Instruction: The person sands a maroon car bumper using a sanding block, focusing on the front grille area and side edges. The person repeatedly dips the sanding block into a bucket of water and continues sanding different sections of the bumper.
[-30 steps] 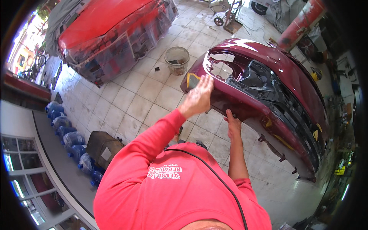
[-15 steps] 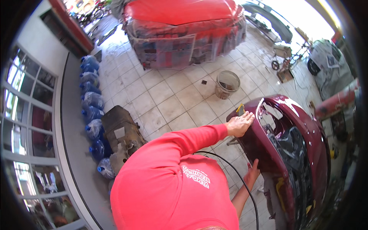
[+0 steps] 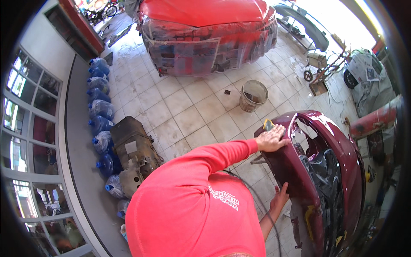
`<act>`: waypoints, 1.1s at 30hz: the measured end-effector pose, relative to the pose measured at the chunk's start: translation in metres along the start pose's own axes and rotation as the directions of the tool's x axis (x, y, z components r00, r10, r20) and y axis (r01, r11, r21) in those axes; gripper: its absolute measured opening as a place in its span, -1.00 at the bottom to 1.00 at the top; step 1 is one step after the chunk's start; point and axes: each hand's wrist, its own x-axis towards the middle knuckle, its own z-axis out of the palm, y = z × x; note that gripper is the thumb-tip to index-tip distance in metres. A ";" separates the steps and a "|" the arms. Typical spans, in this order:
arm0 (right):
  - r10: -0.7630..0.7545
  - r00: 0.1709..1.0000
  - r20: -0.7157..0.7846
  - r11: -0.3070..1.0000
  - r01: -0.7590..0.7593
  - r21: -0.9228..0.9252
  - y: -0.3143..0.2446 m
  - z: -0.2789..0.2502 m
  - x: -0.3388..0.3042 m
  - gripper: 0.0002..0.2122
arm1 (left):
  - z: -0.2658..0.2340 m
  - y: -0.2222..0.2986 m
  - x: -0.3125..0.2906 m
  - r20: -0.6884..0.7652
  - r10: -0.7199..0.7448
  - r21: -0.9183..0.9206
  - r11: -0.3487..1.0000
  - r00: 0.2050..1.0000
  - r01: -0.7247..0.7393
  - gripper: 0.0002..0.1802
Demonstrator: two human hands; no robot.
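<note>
A maroon car bumper point(image 3: 282, 165) stands at the right, its curved end toward me. My left hand point(image 3: 271, 139), in a long red sleeve, lies flat on the upper corner of this end with fingers stretched together; whether anything is under the palm is hidden. Just beyond the fingertips, a yellow-edged piece point(image 3: 268, 124) shows at the bumper's corner. Lower down, my right hand point(image 3: 280, 198) holds the bumper's near edge, its fingers partly hidden. Crumpled black plastic sheeting point(image 3: 323, 171) fills the bumper's opening.
A dark hose point(image 3: 257, 190) hangs between my body and the bumper. Beyond stands a grey bucket point(image 3: 253, 96) on the tiled floor. A red car point(image 3: 201, 19) wrapped in clear plastic is at the back. Blue water jugs point(image 3: 102, 125) and a dirty brown part point(image 3: 130, 141) line the left wall.
The view has shifted slightly, with bumper and hands a little further right. My left hand stays flat on the same corner, and my right hand keeps its hold. The hose swings and blurs.
</note>
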 end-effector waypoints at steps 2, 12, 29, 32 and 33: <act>-0.025 1.000 0.010 1.000 0.026 -0.006 0.008 -0.006 0.001 -0.40 | 0.001 0.025 0.001 0.075 0.018 0.121 0.992 0.997 -0.027 0.13; -0.014 0.998 0.054 0.990 0.022 -0.143 0.005 0.002 0.000 -0.50 | -0.003 0.017 0.000 0.035 -0.021 0.123 0.992 0.999 0.017 0.24; -0.024 0.999 0.049 0.994 0.029 -0.107 -0.009 0.016 -0.019 -0.46 | -0.002 0.033 -0.018 0.030 0.200 0.039 0.979 0.979 -0.201 0.15; 0.042 0.994 0.096 0.989 -0.028 -0.148 -0.014 0.017 -0.013 -0.46 | -0.001 0.000 0.037 0.008 0.106 0.095 0.990 0.994 -0.106 0.03; 0.049 0.993 0.110 0.988 -0.032 -0.151 -0.018 0.015 -0.012 -0.46 | -0.002 0.005 0.043 0.048 -0.026 0.010 1.000 0.999 0.026 0.02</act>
